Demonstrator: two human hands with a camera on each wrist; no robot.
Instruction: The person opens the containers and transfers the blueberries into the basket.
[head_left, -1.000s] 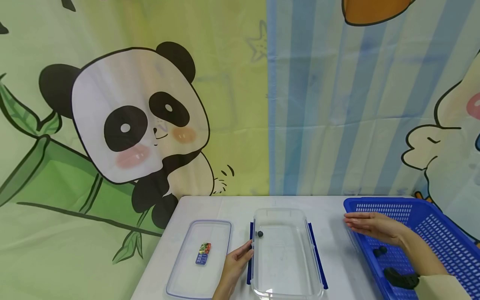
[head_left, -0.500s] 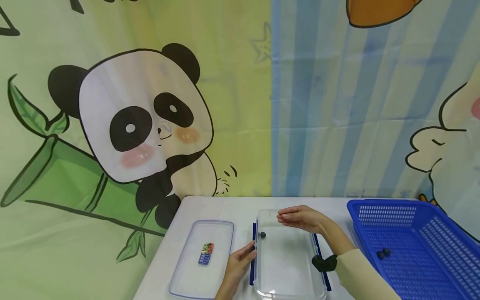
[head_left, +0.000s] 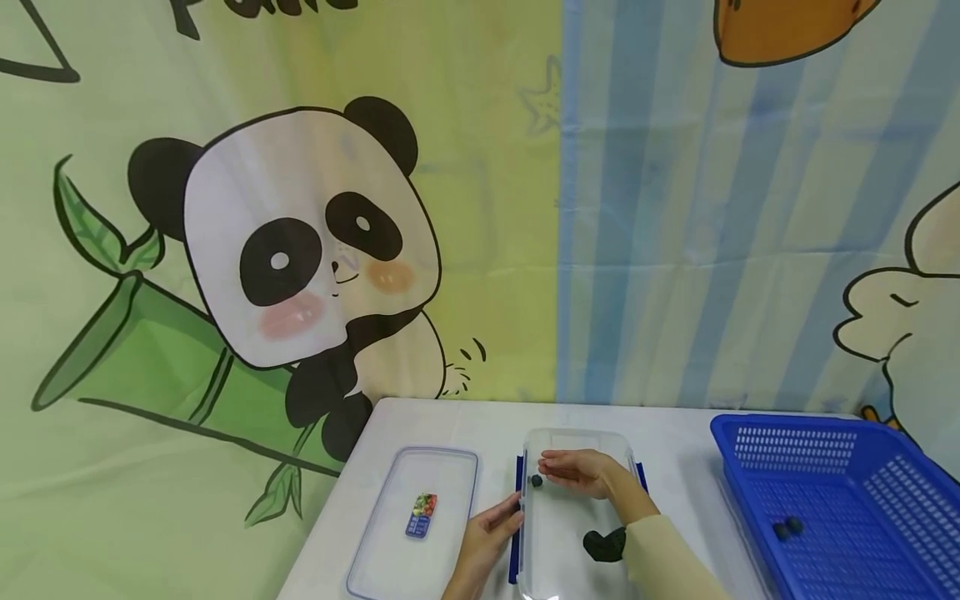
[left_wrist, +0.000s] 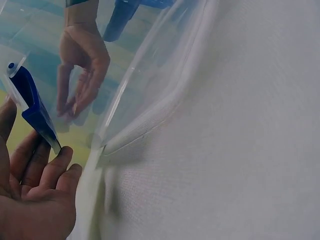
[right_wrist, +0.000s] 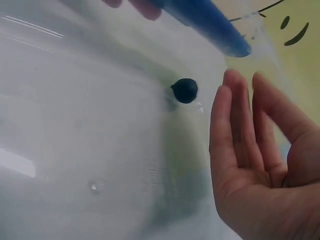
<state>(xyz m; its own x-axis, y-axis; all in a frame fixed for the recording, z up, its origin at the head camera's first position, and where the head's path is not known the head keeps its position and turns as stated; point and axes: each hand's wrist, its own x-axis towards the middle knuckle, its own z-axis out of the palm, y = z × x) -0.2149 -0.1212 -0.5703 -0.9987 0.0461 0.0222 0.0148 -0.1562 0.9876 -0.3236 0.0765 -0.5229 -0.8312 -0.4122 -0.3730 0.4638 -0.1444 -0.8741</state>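
Observation:
A clear plastic box (head_left: pixel 570 542) with dark blue side latches stands on the white table, one small dark round berry (head_left: pixel 536 481) inside near its left wall. My left hand (head_left: pixel 489 533) holds the box's left side, with its thumb and fingers about a blue latch (left_wrist: pixel 35 107) in the left wrist view. Over the box's far half, my right hand (head_left: pixel 581 471) brings its thumb and fingertips close together beside the berry. Whether those fingertips pinch something, I cannot tell. The right wrist view shows the berry (right_wrist: pixel 185 91) apart from the right hand (right_wrist: pixel 260 150).
Left of the box lies a clear lid (head_left: pixel 382 542) with a colourful label (head_left: pixel 421 515). To the right stands a blue perforated basket (head_left: pixel 825 433) with two dark berries (head_left: pixel 787 527) inside. A printed curtain (head_left: pixel 480 200) hangs behind the table.
My right hand has moved left from over the basket to over the box, down close to the berry. The left hand stays at the box's left side. The head view has shifted slightly.

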